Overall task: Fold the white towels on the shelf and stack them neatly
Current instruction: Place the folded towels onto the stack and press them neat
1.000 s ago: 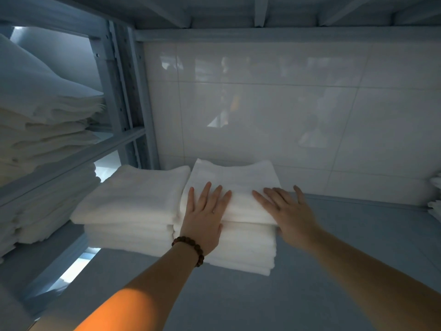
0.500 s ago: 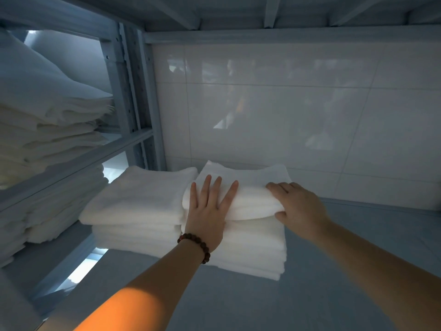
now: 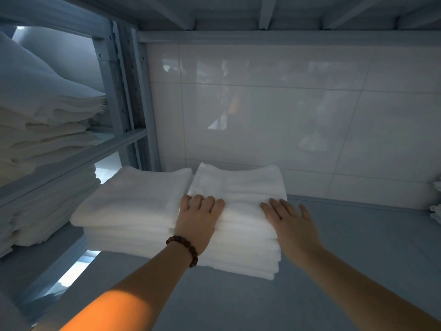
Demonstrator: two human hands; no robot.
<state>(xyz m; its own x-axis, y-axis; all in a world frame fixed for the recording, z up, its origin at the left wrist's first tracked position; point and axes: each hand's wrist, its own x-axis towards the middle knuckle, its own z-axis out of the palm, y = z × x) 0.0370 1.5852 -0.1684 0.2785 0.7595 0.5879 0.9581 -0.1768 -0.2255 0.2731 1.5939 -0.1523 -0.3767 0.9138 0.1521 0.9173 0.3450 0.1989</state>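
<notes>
Two stacks of folded white towels stand side by side at the back of the blue-grey shelf (image 3: 358,263). The left stack (image 3: 133,201) is lower than the right stack (image 3: 241,256). The top towel (image 3: 238,182) of the right stack lies folded and flat. My left hand (image 3: 198,218), with a bead bracelet at the wrist, sits on that towel's front left corner with fingers curled over its edge; the thumb is hidden. My right hand (image 3: 291,220) rests flat on the towel's front right part, fingers straight and spread.
A white tiled wall (image 3: 286,115) closes the back of the shelf. A metal upright (image 3: 124,91) separates a neighbouring rack on the left, where more folded towels (image 3: 47,139) are piled on two levels. More white cloth (image 3: 436,211) shows at the right edge. A shelf deck hangs overhead.
My left fingers went from flat on the towel to curled at its left front corner. My right hand went from curled at the right edge to flat and spread. The top towel lies flatter.
</notes>
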